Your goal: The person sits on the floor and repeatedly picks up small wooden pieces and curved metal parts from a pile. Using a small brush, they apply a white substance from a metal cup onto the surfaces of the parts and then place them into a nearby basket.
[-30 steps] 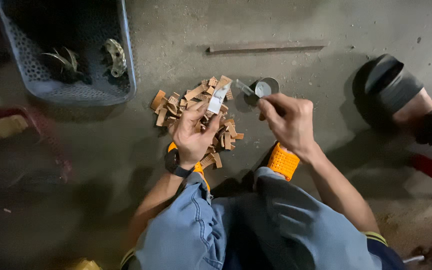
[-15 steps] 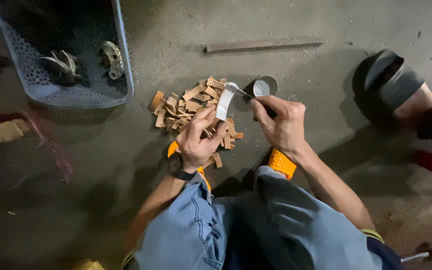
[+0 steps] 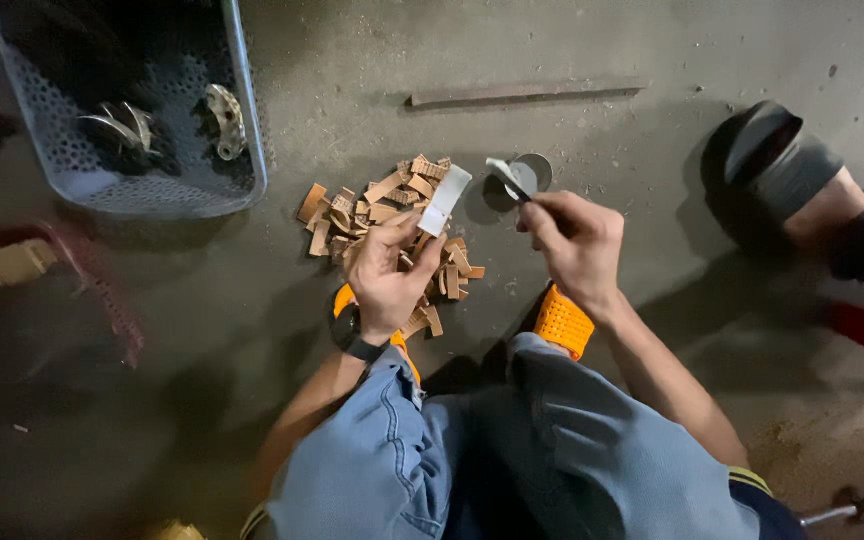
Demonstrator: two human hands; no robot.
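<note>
- Head view: a pale flat strip is held by the left hand, pinched at its lower end between thumb and fingers, above a heap of small brown pieces on the concrete floor.
- The strip's long axis is seen to run up and to the right, its free upper end pointing toward the right hand.
- The right hand's fingers are closed around a thin tool, whose pale tip lies just right of the strip's upper end, apart from it.
- A small round tin is set on the floor just behind the tool tip.
- The gap between strip and tool tip is unobstructed.
- A blue perforated basket with metal parts is placed well to the left; a long bar lies beyond; another person's sandalled foot is seen at right.
</note>
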